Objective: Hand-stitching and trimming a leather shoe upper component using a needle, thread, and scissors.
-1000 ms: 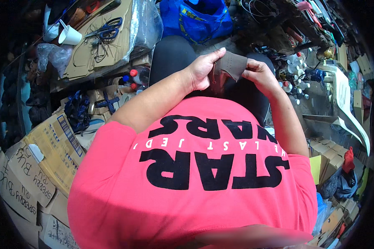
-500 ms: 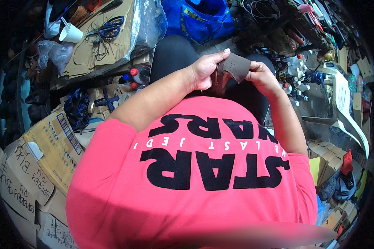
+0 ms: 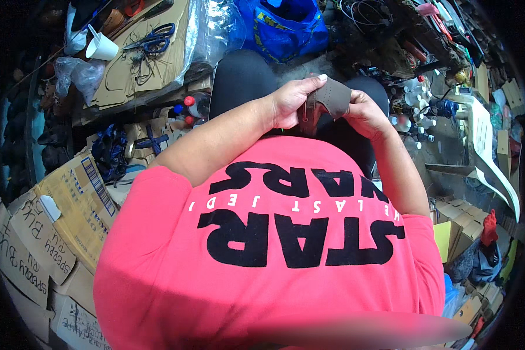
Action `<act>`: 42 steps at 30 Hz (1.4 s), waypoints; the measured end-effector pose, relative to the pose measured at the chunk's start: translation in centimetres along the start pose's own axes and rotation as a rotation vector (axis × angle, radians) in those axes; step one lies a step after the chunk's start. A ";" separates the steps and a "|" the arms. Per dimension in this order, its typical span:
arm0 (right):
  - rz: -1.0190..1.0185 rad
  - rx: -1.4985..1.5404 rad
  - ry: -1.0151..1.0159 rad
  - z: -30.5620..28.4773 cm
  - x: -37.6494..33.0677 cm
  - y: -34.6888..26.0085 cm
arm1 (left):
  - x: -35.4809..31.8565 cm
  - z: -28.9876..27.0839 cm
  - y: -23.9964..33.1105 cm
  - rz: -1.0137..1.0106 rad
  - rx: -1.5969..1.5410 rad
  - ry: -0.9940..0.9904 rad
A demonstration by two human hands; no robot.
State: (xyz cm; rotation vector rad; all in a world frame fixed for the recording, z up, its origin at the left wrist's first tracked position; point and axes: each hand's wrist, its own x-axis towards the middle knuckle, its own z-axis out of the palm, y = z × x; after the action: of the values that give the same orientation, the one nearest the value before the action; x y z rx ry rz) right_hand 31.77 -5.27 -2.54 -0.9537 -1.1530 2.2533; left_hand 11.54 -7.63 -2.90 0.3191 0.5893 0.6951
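Note:
Between my knees I hold a dark brown leather piece (image 3: 333, 98) with small punched holes along it, much like part of a shoe upper. Its right side bends over in a curve, and a reddish-brown part shows beneath. My left hand (image 3: 293, 102) grips its left end, thumb extended along the upper edge and fingers mostly hidden behind. At the other end, my right hand (image 3: 364, 112) pinches the leather between thumb and curled fingers. The underside of the piece is largely out of sight.
Blue-handled scissors (image 3: 151, 41) and dark threads lie on stacked cardboard (image 3: 115, 87) at the far left, near a white cup (image 3: 102, 46). A blue bag (image 3: 291, 35) stands ahead. Several bottles (image 3: 417, 116) and a white plastic chair (image 3: 483, 140) are right; cardboard boxes (image 3: 70, 204) lie left.
The leather's right side has bent round into a tighter curve, its lower corner now turned in. Both hands keep their grip and have shifted only slightly.

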 end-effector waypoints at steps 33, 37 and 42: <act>-0.017 0.083 0.084 0.6 2.1 0.5 | 1.3 -3.0 -1.3 0.043 -0.077 -0.061; 0.003 -0.428 0.215 0.4 1.1 -0.8 | 0.8 -2.6 -1.6 0.062 -0.068 0.007; -0.636 -1.336 0.507 2.8 -1.1 -2.2 | 0.3 -2.2 -1.3 0.050 -0.162 0.042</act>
State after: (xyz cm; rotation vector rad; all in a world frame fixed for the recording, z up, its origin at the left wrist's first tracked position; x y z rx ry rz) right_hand 30.61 -6.24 0.88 -1.1854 -2.2428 0.4991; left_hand 11.05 -8.15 -5.33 0.1694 0.5624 0.7941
